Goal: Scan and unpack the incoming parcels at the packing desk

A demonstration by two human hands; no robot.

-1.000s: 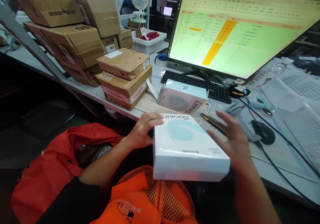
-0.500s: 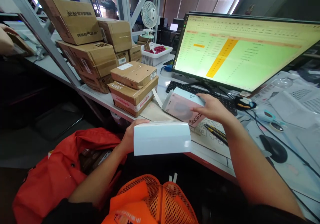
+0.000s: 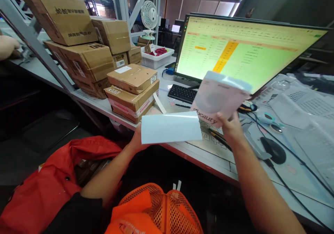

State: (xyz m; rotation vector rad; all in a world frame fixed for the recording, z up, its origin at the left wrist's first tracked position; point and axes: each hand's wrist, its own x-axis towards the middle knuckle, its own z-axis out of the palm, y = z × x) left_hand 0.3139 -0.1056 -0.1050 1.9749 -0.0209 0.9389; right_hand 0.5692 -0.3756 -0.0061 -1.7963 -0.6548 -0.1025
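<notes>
My left hand (image 3: 137,138) is closed on the left end of a plain white box (image 3: 171,128), held over the table's front edge; most of its fingers are hidden behind the box. My right hand (image 3: 229,126) grips the lower right corner of a pale pink box (image 3: 217,96) with "beauty" printed on it. This box is tilted up off the table, in front of the monitor, with its white side uppermost. Under it lie some pencils (image 3: 220,136), and a white strip (image 3: 159,103) is to its left.
Brown cartons (image 3: 132,98) are stacked left of the keyboard (image 3: 182,93), beside a metal rack post. The monitor (image 3: 242,49) stands behind. On the right are a black mouse (image 3: 273,150), cables and clear plastic trays (image 3: 308,102). A red bag (image 3: 60,178) sits at lower left.
My right hand has lifted the pink box off the table by the keyboard and tipped it up to the right. The white box in my left hand has risen slightly.
</notes>
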